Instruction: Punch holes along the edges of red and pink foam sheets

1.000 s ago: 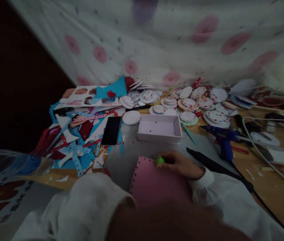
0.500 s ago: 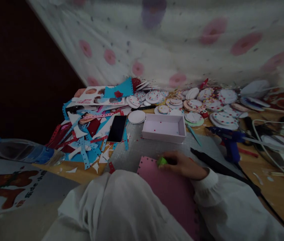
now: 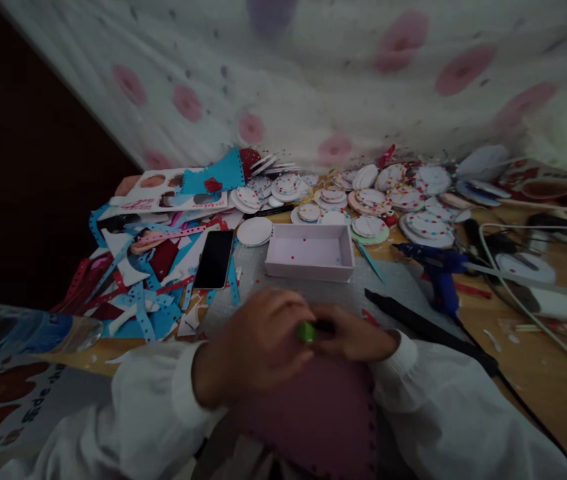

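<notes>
My right hand (image 3: 348, 333) is closed around a small green object (image 3: 307, 331), whose kind I cannot make out, at the far edge of a pink sheet (image 3: 313, 413). Dark dots line that sheet's right and near edges. From the left, my left hand (image 3: 258, 343) reaches over the sheet, slightly blurred. Its thumb stands apart from its bent fingers, and the fingertips come close to the green object. Beyond my hands stands an open white box (image 3: 310, 250) with a few small red dots inside. The sheet lies partly over my lap and the grey mat (image 3: 398, 277).
Left lie a dark phone (image 3: 213, 259), paper scraps (image 3: 138, 310) and a plastic bottle (image 3: 38, 330). White discs (image 3: 256, 231) and dotted disc stacks (image 3: 428, 227) line the back. On the right are a blue glue gun (image 3: 438, 270), a black tool with a cord (image 3: 423, 327) and white cables (image 3: 498, 263).
My left hand has come into view and reached over the pink sheet beside the green object. My right hand still holds that object. The view has shifted slightly to the right.
</notes>
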Available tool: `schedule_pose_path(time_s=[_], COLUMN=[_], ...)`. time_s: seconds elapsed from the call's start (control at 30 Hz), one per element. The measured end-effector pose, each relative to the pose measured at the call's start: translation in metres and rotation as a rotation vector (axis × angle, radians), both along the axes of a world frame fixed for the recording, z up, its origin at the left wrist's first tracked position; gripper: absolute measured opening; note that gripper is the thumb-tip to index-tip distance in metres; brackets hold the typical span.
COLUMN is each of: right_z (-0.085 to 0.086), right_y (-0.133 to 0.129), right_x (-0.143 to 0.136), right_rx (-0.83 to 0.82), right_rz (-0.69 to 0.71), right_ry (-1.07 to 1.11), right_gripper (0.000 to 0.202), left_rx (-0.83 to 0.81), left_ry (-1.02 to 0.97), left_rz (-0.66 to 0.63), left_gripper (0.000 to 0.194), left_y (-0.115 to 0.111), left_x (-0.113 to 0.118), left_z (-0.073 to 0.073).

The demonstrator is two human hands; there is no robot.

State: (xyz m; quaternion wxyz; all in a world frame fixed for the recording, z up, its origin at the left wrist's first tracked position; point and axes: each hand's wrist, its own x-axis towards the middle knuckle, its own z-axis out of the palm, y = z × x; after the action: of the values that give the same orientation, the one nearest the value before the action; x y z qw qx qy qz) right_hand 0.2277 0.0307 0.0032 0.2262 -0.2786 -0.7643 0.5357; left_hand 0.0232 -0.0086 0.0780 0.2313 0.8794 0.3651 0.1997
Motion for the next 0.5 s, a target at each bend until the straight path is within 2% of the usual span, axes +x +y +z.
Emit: schedule_pose_path(time_s=[0.1, 0.17, 0.23, 0.3, 0.4, 0.43, 0.5], right_z=[0.004, 0.007, 0.010, 0.011, 0.007, 0.005, 0.002], right_y=[0.003, 0.005, 0.008, 0.010, 0.013, 0.013, 0.014], right_x=[0.002, 0.005, 0.009, 0.014, 0.017, 0.017, 0.014], right_rx=[-0.019, -0.056, -0.107, -0.177, -0.334, -0.394, -0.508], right_rz=[-0.006, -0.016, -0.087, -0.257, -0.574, -0.633, -0.651], right_ry=[0.008, 0.027, 0.086, 0.186, 0.351, 0.391, 0.438], right_gripper=[0.026, 0.025, 0.028, 0.030, 0.035, 0.036, 0.039], left_rx=[-0.243, -0.507, -0.671, -0.774, -0.890, -0.930, -1.025], left_ry=[0.074, 0.094, 0.053, 0.002, -0.051, -0.069, -0.096], left_rz=[0.017, -0.056, -0.094, -0.106, -0.135, -0.155, -0.222], left_gripper=[0.044, 0.028, 0.017, 0.015, 0.015, 0.016, 0.023], left_y=[0.044, 0.057, 0.063, 0.068, 0.077, 0.081, 0.089], left_x=[-0.015, -0.025, -0.031, -0.032, -0.029, -0.028, -0.027], left_z=[-0.019, -0.036, -0.047, -0.050, -0.045, -0.043, -0.043])
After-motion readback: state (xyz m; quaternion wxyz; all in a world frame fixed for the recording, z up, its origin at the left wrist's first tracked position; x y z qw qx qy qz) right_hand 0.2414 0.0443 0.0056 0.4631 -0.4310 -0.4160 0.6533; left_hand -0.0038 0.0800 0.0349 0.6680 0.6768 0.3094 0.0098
